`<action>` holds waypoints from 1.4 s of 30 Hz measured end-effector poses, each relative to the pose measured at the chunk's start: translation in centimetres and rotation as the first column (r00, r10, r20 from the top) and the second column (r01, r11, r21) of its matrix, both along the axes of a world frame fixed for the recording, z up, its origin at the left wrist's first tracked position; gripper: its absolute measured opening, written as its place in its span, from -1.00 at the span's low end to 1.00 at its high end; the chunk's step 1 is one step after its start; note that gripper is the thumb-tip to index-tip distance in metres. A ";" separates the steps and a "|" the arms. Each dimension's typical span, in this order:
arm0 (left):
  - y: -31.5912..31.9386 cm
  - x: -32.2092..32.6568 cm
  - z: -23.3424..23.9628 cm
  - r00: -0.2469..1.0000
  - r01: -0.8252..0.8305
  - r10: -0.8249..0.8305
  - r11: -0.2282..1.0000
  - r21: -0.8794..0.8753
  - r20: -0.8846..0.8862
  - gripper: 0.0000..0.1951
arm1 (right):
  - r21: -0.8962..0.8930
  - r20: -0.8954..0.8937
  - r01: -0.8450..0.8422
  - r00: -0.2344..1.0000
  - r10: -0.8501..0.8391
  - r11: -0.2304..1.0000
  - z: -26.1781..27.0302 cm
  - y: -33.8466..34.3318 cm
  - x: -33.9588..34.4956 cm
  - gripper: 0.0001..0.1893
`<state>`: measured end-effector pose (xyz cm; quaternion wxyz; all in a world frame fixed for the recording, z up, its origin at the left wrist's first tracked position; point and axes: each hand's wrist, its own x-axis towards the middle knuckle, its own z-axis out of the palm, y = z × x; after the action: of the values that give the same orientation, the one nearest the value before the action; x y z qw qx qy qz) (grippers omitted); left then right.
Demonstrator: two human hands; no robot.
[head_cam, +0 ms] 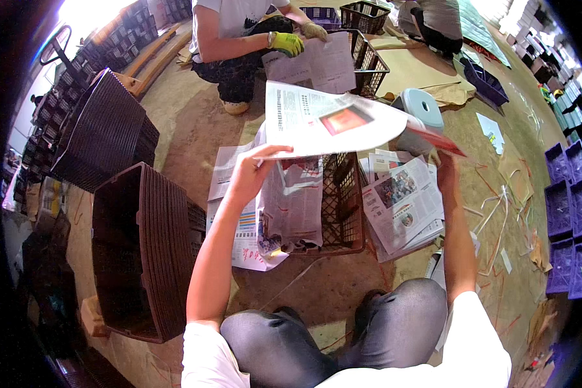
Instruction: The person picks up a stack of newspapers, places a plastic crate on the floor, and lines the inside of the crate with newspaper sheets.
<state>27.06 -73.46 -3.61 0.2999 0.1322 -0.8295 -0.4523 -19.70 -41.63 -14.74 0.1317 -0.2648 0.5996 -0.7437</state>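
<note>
Both my hands hold a newspaper sheet point(305, 123) stretched out in the air above a brown plastic crate point(356, 245). My left hand point(250, 175) pinches its near left edge, thumb beneath. At the other end my right hand point(444, 169) grips the sheet, the fingertips partly hidden by the paper. Below, newspaper lining point(298, 208) covers the left part of the crate and hangs over its left wall. The lattice wall on the crate's right side is bare. To the right of the crate lies a pile of newspapers point(407, 208) on the floor.
Nested brown crates point(167, 257) stand on their side at left, with another crate stack point(102, 131) behind. A grey plastic stool point(422, 111) stands beyond the newspaper pile. Opposite, a person in yellow gloves point(286, 43) holds newspaper. Loose straps point(499, 228) and purple crates point(572, 213) lie right.
</note>
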 end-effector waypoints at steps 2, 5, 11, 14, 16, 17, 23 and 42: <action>-0.7 1.8 -3.9 0.991 0.036 -0.041 0.998 0.044 0.131 -0.71 | 0.012 0.270 -0.005 0.963 0.002 1.000 -4.0 1.5 2.1 -0.64; -1.0 3.8 -7.8 0.969 0.053 -0.043 0.998 -0.038 0.243 -0.56 | 0.264 0.269 0.068 0.953 -0.142 0.962 -6.5 3.0 4.5 -0.68; -0.7 2.4 -9.5 0.945 0.180 -0.128 0.972 -0.153 0.302 -0.51 | 0.450 -0.254 0.106 0.967 0.013 0.887 -3.4 1.7 5.5 -0.71; 0.2 3.2 -8.8 0.944 0.149 -0.110 0.983 -0.105 0.310 -0.51 | 0.562 -0.315 0.087 0.942 0.115 0.822 -0.4 -6.5 12.4 -0.57; 1.1 1.5 -7.7 0.949 0.201 -0.159 0.970 -0.135 0.271 -0.51 | 0.665 -0.313 0.031 0.919 0.241 0.746 0.3 -10.6 14.7 -0.27; 1.4 1.5 -7.3 0.947 0.217 -0.172 0.965 -0.146 0.272 -0.52 | 0.704 -0.318 -0.001 0.894 0.317 0.710 0.8 -12.8 16.5 -0.21; 1.4 0.3 -8.1 0.934 0.228 -0.156 0.952 -0.203 0.321 -0.47 | 0.876 -0.190 -0.080 0.849 0.494 0.475 -0.7 -16.0 17.3 -0.08; -0.3 2.2 -12.4 0.892 0.315 -0.238 0.937 -0.152 0.383 -0.55 | 0.960 -0.263 0.141 0.743 0.615 0.240 2.4 -12.9 20.4 -0.52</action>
<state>29.31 -73.75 -15.96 0.0879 0.0601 -0.9235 -0.3685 0.68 -54.52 -12.32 0.1837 -0.4477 0.8720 -0.0736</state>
